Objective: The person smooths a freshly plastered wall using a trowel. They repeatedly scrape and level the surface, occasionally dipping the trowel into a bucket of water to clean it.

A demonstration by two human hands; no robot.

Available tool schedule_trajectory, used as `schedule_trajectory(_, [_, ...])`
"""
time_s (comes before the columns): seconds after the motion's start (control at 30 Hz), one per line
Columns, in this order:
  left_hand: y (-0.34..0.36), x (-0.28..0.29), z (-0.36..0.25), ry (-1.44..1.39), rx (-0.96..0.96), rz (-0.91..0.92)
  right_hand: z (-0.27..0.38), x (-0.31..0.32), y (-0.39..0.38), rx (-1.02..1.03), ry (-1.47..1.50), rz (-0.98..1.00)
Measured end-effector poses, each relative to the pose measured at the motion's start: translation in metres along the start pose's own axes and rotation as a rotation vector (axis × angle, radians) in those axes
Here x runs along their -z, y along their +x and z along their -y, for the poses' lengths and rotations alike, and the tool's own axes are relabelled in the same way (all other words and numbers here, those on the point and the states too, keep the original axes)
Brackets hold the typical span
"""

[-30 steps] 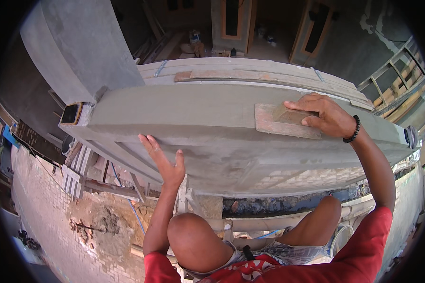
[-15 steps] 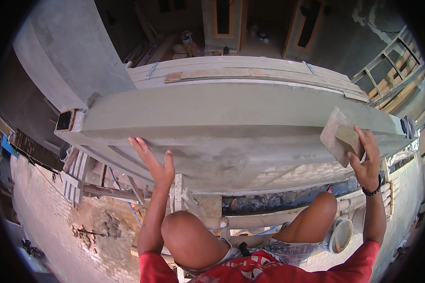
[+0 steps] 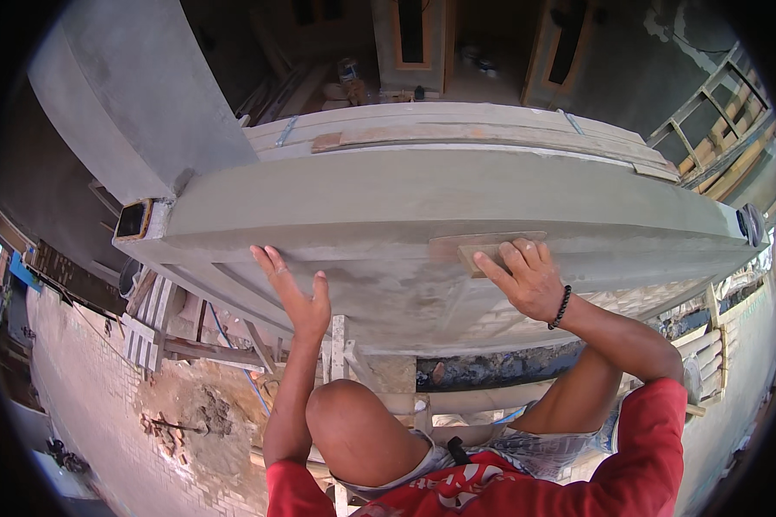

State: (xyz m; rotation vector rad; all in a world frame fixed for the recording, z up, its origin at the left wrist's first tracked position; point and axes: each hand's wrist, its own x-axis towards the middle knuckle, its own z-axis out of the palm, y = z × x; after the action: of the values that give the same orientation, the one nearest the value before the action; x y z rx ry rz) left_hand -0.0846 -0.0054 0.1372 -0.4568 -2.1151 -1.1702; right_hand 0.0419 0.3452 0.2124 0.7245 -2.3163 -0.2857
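Note:
A long grey plastered concrete ledge [image 3: 405, 207] runs across the view in front of me. My right hand [image 3: 526, 280] grips a flat wooden float [image 3: 483, 247] and presses it against the ledge's front edge, right of centre. A dark bead bracelet sits on that wrist. My left hand [image 3: 291, 289] rests flat on the sloping underside of the ledge, fingers spread, holding nothing. My bare knee [image 3: 345, 422] is raised below the hands.
Wooden planks [image 3: 457, 129] lie along the top of the ledge. A grey wall [image 3: 138, 112] rises at the left. Far below lie paved ground [image 3: 86, 405], a dirt patch and timber scaffolding [image 3: 181, 345]. A wooden ladder frame [image 3: 716, 112] stands at the right.
My right hand has swept the float from the ledge's far right end back toward the centre. The left hand has stayed braced on the underside.

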Motion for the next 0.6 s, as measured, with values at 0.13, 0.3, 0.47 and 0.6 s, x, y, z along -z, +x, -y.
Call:
schedule_trajectory(0.13, [0.002, 0.003, -0.005, 0.014, 0.008, 0.018, 0.000, 0.006, -0.014, 0.008, 0.045, 0.001])
schedule_trajectory(0.3, [-0.001, -0.002, 0.008, 0.043, -0.025, 0.010, -0.026, 0.010, -0.019, -0.042, -0.020, -0.028])
schedule_trajectory(0.47, [0.001, 0.008, 0.017, 0.097, -0.054, 0.022, -0.022, 0.010, -0.058, 0.067, 0.258, 0.290])
schedule_trajectory(0.6, [0.003, 0.000, 0.025, 0.081, -0.074, 0.053, -0.043, 0.086, -0.080, -0.254, 0.667, 0.297])
